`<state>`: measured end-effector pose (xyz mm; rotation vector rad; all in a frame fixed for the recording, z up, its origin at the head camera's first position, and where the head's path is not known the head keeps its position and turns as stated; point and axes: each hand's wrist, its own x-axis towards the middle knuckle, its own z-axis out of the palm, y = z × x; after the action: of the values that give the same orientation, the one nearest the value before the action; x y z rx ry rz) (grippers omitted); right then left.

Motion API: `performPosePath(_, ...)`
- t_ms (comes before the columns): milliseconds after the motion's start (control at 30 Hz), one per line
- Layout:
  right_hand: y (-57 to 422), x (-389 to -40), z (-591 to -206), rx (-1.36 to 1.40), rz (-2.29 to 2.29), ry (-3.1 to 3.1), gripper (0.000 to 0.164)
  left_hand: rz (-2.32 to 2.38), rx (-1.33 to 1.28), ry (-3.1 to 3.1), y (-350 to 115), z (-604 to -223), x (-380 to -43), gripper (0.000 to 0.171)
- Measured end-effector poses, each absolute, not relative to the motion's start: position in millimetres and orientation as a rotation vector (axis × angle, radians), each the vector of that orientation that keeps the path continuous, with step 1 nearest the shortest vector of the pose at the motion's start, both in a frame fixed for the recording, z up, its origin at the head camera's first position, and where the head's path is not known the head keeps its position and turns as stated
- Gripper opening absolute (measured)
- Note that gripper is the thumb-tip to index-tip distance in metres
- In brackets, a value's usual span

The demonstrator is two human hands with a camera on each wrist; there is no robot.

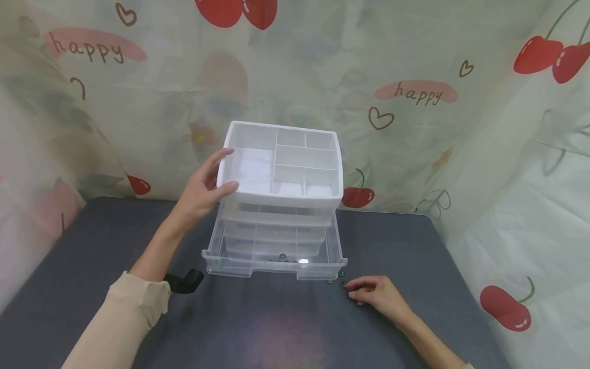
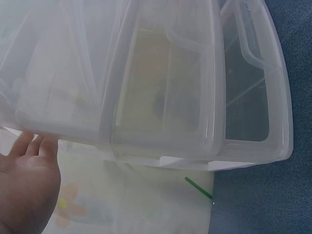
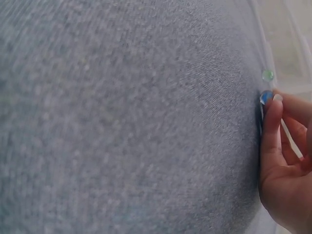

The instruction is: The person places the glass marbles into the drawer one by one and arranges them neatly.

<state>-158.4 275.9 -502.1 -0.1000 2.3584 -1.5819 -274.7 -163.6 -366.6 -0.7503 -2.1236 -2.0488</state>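
Observation:
A white plastic drawer organizer (image 1: 251, 197) with a compartmented top stands towards the back of the table. My left hand (image 1: 200, 189) grips its left side, thumb and index finger over the top rim. In the left wrist view, fingertips (image 2: 34, 144) touch its side wall. Its clear bottom drawer (image 1: 276, 268) is pulled out, with a few small glass marbles (image 1: 282, 258) inside. On the tabletop off the drawer's right front corner, my right hand (image 1: 380, 297) pinches a blue glass marble (image 3: 266, 97) between thumb and index finger. A green marble (image 3: 267, 75) lies just beyond it.
Small marbles (image 1: 341, 273) lie between the drawer corner and my right hand. The dark grey table (image 1: 295, 323) meets a printed curtain (image 1: 295, 82) behind and at the sides. A black strap-like piece (image 1: 184, 282) sits at my left wrist.

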Motion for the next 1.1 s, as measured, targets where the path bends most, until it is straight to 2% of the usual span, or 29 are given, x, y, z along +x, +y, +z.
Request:
performPosePath(533, 273.1, -159.1, -506.4, -0.153, -1.557, 2.426, 0.022, -2.05, -0.759, -2.12, -164.0, -366.2, -276.2, 0.067)
performPosePath(1100, 275.9, -158.0, -488.2, -0.161, -1.721, 2.262, 0.029, -2.049, -0.774, -2.098, -163.9, -368.5, -273.8, 0.066)
